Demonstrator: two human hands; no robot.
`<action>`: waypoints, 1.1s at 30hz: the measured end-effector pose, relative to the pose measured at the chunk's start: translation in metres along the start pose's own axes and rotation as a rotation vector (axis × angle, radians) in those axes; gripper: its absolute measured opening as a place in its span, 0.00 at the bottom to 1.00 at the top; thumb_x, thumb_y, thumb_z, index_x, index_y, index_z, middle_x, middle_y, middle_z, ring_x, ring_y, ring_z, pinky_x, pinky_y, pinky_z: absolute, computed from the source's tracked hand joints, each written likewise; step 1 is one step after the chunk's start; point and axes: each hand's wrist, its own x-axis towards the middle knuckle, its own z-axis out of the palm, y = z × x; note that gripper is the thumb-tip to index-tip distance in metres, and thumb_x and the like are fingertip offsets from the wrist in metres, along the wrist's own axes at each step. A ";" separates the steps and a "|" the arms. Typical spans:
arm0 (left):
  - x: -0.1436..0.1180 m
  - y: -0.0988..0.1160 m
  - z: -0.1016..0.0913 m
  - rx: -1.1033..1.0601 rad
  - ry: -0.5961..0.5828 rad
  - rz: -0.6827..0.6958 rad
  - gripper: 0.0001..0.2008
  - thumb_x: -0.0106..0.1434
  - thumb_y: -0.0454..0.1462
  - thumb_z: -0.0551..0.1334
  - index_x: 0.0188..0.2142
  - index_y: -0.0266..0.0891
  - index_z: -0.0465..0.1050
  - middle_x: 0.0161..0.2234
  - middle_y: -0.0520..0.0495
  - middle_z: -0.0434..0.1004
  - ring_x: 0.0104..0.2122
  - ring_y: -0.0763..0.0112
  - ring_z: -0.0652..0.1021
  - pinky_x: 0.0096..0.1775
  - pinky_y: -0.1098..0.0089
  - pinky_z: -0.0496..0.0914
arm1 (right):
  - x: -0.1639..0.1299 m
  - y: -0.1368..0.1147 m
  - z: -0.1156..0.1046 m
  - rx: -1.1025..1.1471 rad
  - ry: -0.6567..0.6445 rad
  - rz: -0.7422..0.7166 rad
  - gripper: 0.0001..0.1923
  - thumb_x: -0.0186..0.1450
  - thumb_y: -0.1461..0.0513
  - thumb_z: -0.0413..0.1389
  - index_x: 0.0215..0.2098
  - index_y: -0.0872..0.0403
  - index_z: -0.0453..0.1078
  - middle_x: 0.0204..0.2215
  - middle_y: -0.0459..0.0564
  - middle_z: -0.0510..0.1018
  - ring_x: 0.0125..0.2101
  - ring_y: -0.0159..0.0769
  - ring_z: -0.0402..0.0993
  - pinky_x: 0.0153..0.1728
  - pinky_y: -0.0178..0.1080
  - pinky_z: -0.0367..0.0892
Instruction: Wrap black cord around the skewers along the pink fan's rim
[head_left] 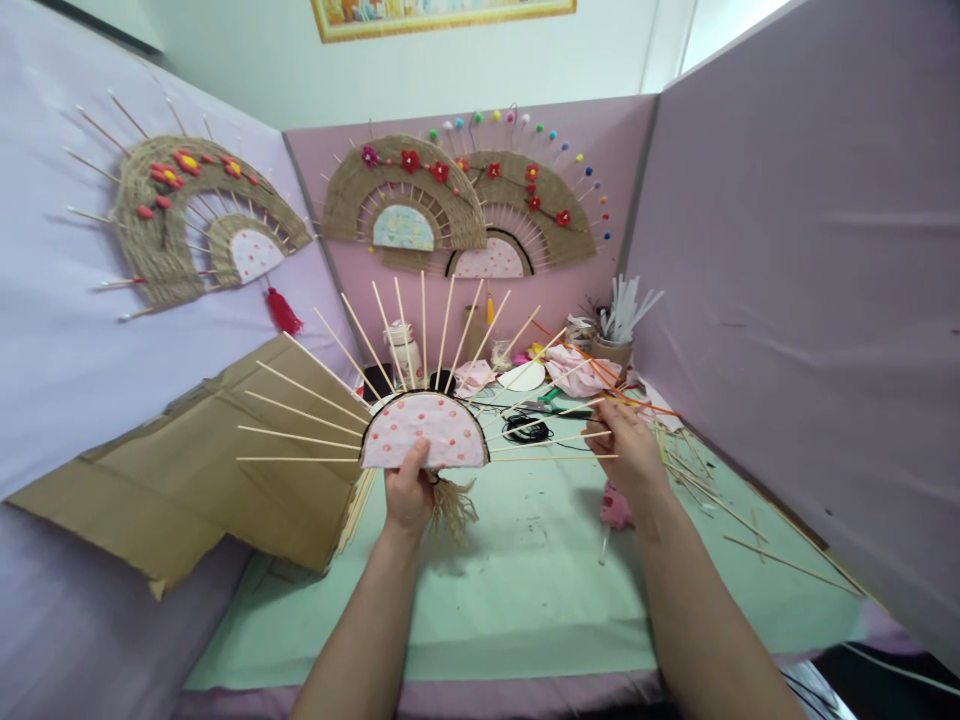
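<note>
My left hand (409, 490) holds up a half-round pink dotted fan core (424, 432) by its lower edge. Many thin wooden sticks (300, 412) fan out from it in a half circle. A tuft of jute twine (454, 506) hangs below the core beside my left hand. My right hand (628, 445) pinches the outer ends of the lowest sticks on the right side (559, 440).
The green table mat (517, 580) carries loose sticks (757, 545) at the right, a black cord coil (525, 430), pink cloth pieces (574, 368) and a cup of white strips (619, 325). Cardboard (217, 480) leans at the left. Finished jute fans (405, 195) hang on the pink partitions.
</note>
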 end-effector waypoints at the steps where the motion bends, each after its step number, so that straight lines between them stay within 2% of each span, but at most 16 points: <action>1: 0.000 0.001 0.000 -0.007 -0.008 -0.015 0.15 0.45 0.37 0.68 0.34 0.41 0.71 0.28 0.54 0.75 0.27 0.75 0.75 0.30 0.74 0.68 | -0.001 0.002 0.000 -0.046 -0.031 0.038 0.14 0.55 0.52 0.57 0.30 0.53 0.64 0.16 0.37 0.50 0.15 0.23 0.45 0.16 0.31 0.42; 3: -0.001 0.002 0.001 -0.019 -0.018 -0.031 0.14 0.45 0.37 0.68 0.33 0.40 0.70 0.28 0.54 0.75 0.25 0.76 0.74 0.27 0.75 0.68 | -0.004 0.005 0.001 -0.182 -0.106 0.113 0.15 0.54 0.52 0.58 0.30 0.54 0.64 0.15 0.37 0.51 0.15 0.23 0.44 0.17 0.32 0.42; 7: -0.001 0.003 0.001 -0.027 -0.037 -0.035 0.15 0.45 0.38 0.68 0.32 0.40 0.69 0.27 0.55 0.74 0.22 0.78 0.72 0.23 0.77 0.65 | -0.016 0.009 0.012 -0.500 -0.330 0.226 0.14 0.52 0.53 0.59 0.29 0.54 0.67 0.18 0.40 0.62 0.18 0.25 0.51 0.19 0.32 0.46; 10: -0.001 0.002 0.001 -0.021 -0.047 -0.048 0.15 0.45 0.39 0.68 0.33 0.40 0.69 0.26 0.55 0.73 0.22 0.78 0.72 0.23 0.76 0.65 | -0.028 0.016 0.027 -0.640 -0.570 0.270 0.11 0.52 0.56 0.59 0.30 0.54 0.69 0.16 0.39 0.58 0.18 0.25 0.52 0.20 0.31 0.48; 12: -0.001 0.001 0.001 -0.020 -0.048 -0.051 0.16 0.45 0.40 0.68 0.33 0.40 0.69 0.26 0.55 0.73 0.23 0.77 0.73 0.25 0.76 0.66 | -0.037 0.023 0.037 -0.690 -0.668 0.241 0.10 0.53 0.57 0.58 0.31 0.54 0.70 0.15 0.38 0.55 0.17 0.25 0.50 0.19 0.31 0.47; 15: -0.002 0.000 0.001 -0.027 -0.060 -0.065 0.16 0.45 0.40 0.68 0.35 0.40 0.70 0.27 0.54 0.74 0.24 0.77 0.74 0.25 0.75 0.67 | -0.047 0.030 0.048 -0.760 -0.737 0.148 0.07 0.56 0.59 0.56 0.31 0.54 0.71 0.16 0.39 0.58 0.18 0.25 0.53 0.20 0.30 0.49; 19: -0.003 0.001 0.002 -0.044 -0.072 -0.107 0.15 0.46 0.40 0.68 0.33 0.38 0.69 0.25 0.54 0.73 0.21 0.79 0.72 0.22 0.77 0.64 | -0.049 0.028 0.050 -0.776 -0.749 0.051 0.08 0.59 0.58 0.53 0.32 0.53 0.71 0.21 0.43 0.69 0.23 0.28 0.61 0.25 0.31 0.55; 21: -0.003 0.001 0.002 -0.051 -0.074 -0.116 0.14 0.46 0.39 0.68 0.32 0.38 0.69 0.25 0.55 0.72 0.19 0.80 0.71 0.21 0.77 0.64 | -0.047 0.023 0.048 -0.738 -0.686 0.004 0.11 0.62 0.57 0.50 0.36 0.52 0.71 0.29 0.46 0.74 0.31 0.32 0.67 0.33 0.34 0.61; 23: -0.003 0.001 0.002 -0.054 -0.083 -0.114 0.14 0.46 0.39 0.68 0.32 0.38 0.69 0.25 0.55 0.73 0.20 0.80 0.71 0.21 0.77 0.64 | -0.044 0.018 0.045 -0.682 -0.603 -0.049 0.14 0.64 0.57 0.46 0.42 0.51 0.70 0.39 0.49 0.75 0.41 0.36 0.68 0.44 0.38 0.59; 25: -0.003 0.000 0.002 -0.054 -0.089 -0.117 0.14 0.46 0.39 0.68 0.32 0.38 0.69 0.27 0.54 0.74 0.21 0.79 0.72 0.22 0.77 0.65 | -0.043 0.014 0.042 -0.612 -0.564 -0.105 0.15 0.65 0.58 0.45 0.47 0.50 0.68 0.46 0.50 0.72 0.48 0.39 0.65 0.51 0.41 0.55; 29: -0.005 -0.004 0.002 -0.051 -0.091 -0.142 0.15 0.46 0.39 0.68 0.34 0.39 0.70 0.29 0.53 0.75 0.24 0.77 0.74 0.24 0.76 0.67 | -0.045 0.019 0.042 -0.486 -0.599 -0.195 0.19 0.61 0.57 0.51 0.51 0.50 0.65 0.50 0.52 0.69 0.51 0.42 0.62 0.53 0.43 0.55; 33: -0.010 -0.010 0.004 -0.015 -0.125 -0.182 0.16 0.47 0.38 0.68 0.37 0.40 0.70 0.31 0.51 0.76 0.28 0.74 0.76 0.29 0.74 0.69 | -0.049 0.034 0.047 -0.433 -0.503 -0.188 0.25 0.55 0.51 0.57 0.48 0.52 0.67 0.46 0.53 0.72 0.49 0.44 0.65 0.49 0.43 0.60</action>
